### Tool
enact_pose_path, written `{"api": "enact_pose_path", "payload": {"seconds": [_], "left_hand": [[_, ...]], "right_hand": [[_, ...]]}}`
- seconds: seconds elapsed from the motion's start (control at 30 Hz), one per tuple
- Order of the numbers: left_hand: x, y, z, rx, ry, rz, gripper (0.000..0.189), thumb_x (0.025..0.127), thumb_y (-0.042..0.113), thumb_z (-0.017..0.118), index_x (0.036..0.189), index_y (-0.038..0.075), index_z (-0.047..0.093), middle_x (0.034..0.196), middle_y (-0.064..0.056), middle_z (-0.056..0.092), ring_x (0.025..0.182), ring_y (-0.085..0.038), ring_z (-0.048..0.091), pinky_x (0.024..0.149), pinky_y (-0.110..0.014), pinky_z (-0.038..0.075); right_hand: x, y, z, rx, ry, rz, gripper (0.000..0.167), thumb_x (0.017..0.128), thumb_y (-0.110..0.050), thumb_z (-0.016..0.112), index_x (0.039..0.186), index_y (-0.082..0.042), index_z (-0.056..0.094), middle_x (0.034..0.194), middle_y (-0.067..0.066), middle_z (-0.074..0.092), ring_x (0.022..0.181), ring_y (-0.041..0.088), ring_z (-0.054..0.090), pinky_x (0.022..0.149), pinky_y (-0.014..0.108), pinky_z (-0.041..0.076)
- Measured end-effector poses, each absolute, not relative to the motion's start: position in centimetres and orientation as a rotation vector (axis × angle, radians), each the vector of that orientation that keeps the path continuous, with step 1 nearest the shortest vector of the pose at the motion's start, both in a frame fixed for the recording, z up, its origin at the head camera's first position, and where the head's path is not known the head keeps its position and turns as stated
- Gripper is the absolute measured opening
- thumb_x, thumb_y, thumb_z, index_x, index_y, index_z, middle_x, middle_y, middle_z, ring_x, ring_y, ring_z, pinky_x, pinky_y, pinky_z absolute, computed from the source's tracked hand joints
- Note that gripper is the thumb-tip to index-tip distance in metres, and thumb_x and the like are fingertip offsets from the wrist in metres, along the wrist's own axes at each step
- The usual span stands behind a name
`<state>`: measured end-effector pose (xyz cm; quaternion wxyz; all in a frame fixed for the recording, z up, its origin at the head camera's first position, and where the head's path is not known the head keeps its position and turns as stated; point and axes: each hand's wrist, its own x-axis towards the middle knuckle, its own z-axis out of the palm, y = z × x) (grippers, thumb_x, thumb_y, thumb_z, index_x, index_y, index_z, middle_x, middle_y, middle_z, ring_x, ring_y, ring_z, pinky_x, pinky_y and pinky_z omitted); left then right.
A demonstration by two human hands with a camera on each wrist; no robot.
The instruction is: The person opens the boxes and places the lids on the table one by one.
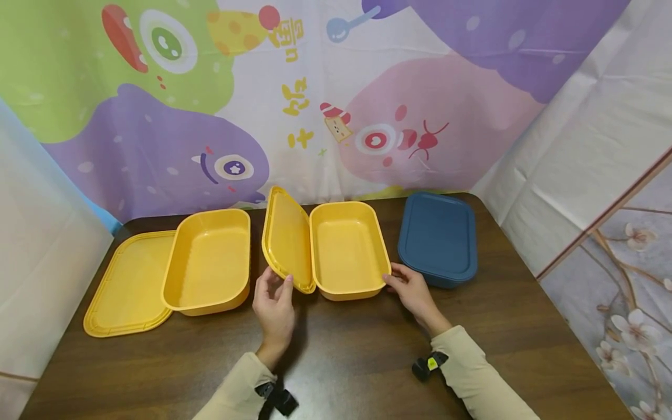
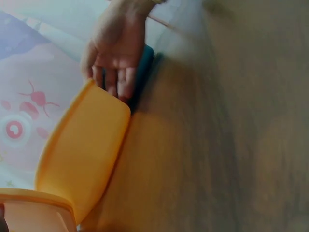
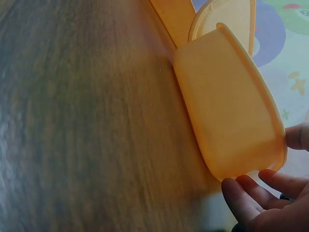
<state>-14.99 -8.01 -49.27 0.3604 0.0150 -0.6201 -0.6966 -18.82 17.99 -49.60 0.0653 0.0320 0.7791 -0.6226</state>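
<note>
In the head view my left hand grips a yellow lid by its near edge, thumb in front. The lid stands tilted, leaning up beside the left wall of an open yellow container. My right hand holds this container at its near right corner. In the right wrist view the thumb lies at the rim, the other fingers under the corner of the container. The left wrist view shows the lid partly cut off at the lower left.
A second open yellow container stands at left, overlapping a flat yellow lid on the brown table. A blue lidded container stands to the right of my right hand. Behind the table hangs a cartoon-printed curtain.
</note>
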Motion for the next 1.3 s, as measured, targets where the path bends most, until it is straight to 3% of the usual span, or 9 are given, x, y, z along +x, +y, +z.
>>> {"api": "enact_pose_path", "payload": {"seconds": [0.07,0.23,0.33,0.63,0.9,1.17,1.3], "left_hand": [[-14.8,-8.1,-49.1,0.058,-1.628,-1.788,0.033,0.085,-0.011,0.064,0.117,-0.016,0.058,0.1,-0.003,0.06,0.091,-0.003,0.06,0.075,-0.013,0.054],[-13.7,-8.2,-47.6,0.087,-1.708,-1.776,0.03,0.084,-0.01,0.066,0.113,-0.018,0.06,0.099,-0.025,0.063,0.087,-0.008,0.062,0.067,-0.01,0.05],[-13.1,-8.2,-46.4,0.128,-1.746,-1.803,0.03,0.084,-0.011,0.064,0.112,-0.019,0.059,0.098,-0.031,0.061,0.085,-0.012,0.062,0.066,-0.01,0.05],[-13.0,-8.5,-46.1,0.244,-1.812,-1.83,0.028,0.083,-0.01,0.062,0.11,-0.017,0.056,0.097,-0.023,0.061,0.083,-0.013,0.063,0.065,-0.011,0.05],[-12.8,-8.7,-46.2,0.255,-1.836,-1.812,0.029,0.083,-0.013,0.061,0.11,-0.018,0.054,0.097,-0.028,0.061,0.08,-0.005,0.059,0.068,-0.012,0.049],[-12.6,-9.0,-46.4,0.247,-1.831,-1.87,0.028,0.085,-0.015,0.059,0.112,-0.019,0.054,0.095,-0.031,0.06,0.076,-0.014,0.064,0.066,-0.016,0.055],[-12.5,-9.1,-46.8,0.267,-1.844,-1.876,0.026,0.085,-0.015,0.058,0.11,-0.02,0.054,0.093,-0.032,0.06,0.073,-0.011,0.065,0.065,-0.019,0.056]], "right_hand": [[-18.8,18.0,-49.6,0.1,2.349,-1.88,0.045,0.096,-0.012,0.059,0.137,0.005,0.051,0.13,0.028,0.058,0.106,0.021,0.065,0.091,0.042,0.055],[-18.8,17.9,-49.6,0.111,2.347,-1.88,0.044,0.096,-0.012,0.059,0.136,0.005,0.051,0.129,0.027,0.059,0.105,0.021,0.065,0.09,0.041,0.055],[-18.9,18.0,-49.6,0.107,2.351,-1.878,0.044,0.096,-0.012,0.059,0.136,0.005,0.052,0.129,0.027,0.059,0.104,0.021,0.065,0.09,0.041,0.055],[-18.8,18.0,-49.7,0.104,2.356,-1.867,0.043,0.096,-0.013,0.059,0.135,0.005,0.052,0.127,0.027,0.06,0.102,0.018,0.065,0.09,0.04,0.055],[-18.9,18.1,-50.0,0.093,2.37,-1.847,0.042,0.097,-0.013,0.058,0.135,0.003,0.053,0.126,0.025,0.061,0.102,0.019,0.065,0.088,0.038,0.056],[-18.8,18.0,-49.7,0.111,2.374,-1.858,0.042,0.096,-0.012,0.059,0.134,0.004,0.053,0.126,0.026,0.061,0.1,0.017,0.065,0.088,0.04,0.056],[-18.8,17.9,-49.5,0.113,2.377,-1.855,0.043,0.096,-0.012,0.06,0.135,0.005,0.053,0.127,0.028,0.06,0.1,0.018,0.065,0.089,0.041,0.055]]}}
